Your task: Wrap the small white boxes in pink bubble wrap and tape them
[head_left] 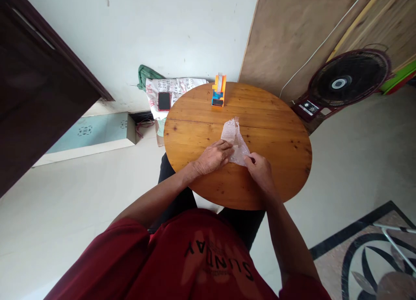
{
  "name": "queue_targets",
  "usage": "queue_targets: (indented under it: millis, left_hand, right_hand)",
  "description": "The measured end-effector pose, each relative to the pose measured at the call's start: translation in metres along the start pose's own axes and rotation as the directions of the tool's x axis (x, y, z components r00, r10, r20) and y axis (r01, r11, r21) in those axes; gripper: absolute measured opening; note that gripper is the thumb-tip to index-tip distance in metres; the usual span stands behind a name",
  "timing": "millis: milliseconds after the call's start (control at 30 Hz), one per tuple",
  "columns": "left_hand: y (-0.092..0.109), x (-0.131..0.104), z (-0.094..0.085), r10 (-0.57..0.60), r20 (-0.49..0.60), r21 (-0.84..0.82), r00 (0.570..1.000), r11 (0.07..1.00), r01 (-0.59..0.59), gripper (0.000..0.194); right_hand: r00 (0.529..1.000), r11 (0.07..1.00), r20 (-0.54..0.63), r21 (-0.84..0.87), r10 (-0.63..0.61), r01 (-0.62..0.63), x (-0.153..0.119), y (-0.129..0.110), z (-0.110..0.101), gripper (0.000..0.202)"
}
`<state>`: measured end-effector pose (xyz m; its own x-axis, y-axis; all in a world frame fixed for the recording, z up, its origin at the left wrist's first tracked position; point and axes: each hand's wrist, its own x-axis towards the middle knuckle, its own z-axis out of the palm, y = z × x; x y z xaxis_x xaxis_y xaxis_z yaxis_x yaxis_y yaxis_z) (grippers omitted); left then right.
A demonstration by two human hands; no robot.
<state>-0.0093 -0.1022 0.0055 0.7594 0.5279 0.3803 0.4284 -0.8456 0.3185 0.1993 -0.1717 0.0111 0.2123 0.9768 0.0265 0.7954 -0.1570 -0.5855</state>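
A crumpled, translucent piece of bubble wrap (231, 129) lies on the round wooden table (276, 118) in front of me. My left hand (216, 156) is closed over its left side, fingers together and bent onto the plastic. Between the thumb and index finger of my right hand (260, 168), the lower right corner of the wrap is pinched. Something pale shows under the wrap beside my left fingertips, too unclear to name. Farther back on the table stands an orange and blue tape dispenser (219, 91) with a roll of tape in it.
Left of the table, a phone-like dark device with a red edge (164, 101) rests on a printed white sack (154, 90). A dark red fan (339, 81) stands at the right. Behind the table are a white wall and a wooden panel (273, 40). My legs are under the table's front edge.
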Motion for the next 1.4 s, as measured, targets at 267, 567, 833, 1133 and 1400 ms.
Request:
queue_targets:
  millis: [267, 567, 833, 1133, 1400]
  left_hand:
    - [0.001, 0.006, -0.007, -0.016, 0.112, 0.102, 0.994, 0.995, 0.004, 0.023]
    - [-0.006, 0.005, 0.002, 0.043, 0.048, 0.021, 0.998, 0.999, -0.044, 0.022]
    - [-0.004, 0.000, 0.017, -0.102, -0.115, -0.188, 0.988, 0.979, 0.080, 0.043]
    - [-0.006, -0.002, 0.016, -0.144, -0.133, -0.313, 0.981, 0.945, 0.096, 0.057]
    - [-0.006, -0.005, 0.011, -0.372, -0.245, -0.554, 0.895, 0.811, 0.185, 0.034]
  right_hand:
    - [0.996, 0.929, -0.093, 0.370, 0.020, 0.016, -0.003, -0.022, 0.012, 0.027]
    - [0.996, 0.926, -0.086, 0.374, -0.007, 0.039, 0.011, -0.050, 0.020, 0.028]
    - [0.999, 0.965, -0.031, 0.259, -0.043, 0.050, 0.007, -0.053, 0.017, 0.027]
    - [0.965, 0.974, 0.138, -0.015, -0.222, 0.226, 0.000, -0.066, 0.004, 0.031]
    - [0.922, 0.798, 0.154, -0.463, -0.356, 0.385, -0.024, -0.066, 0.016, 0.039]
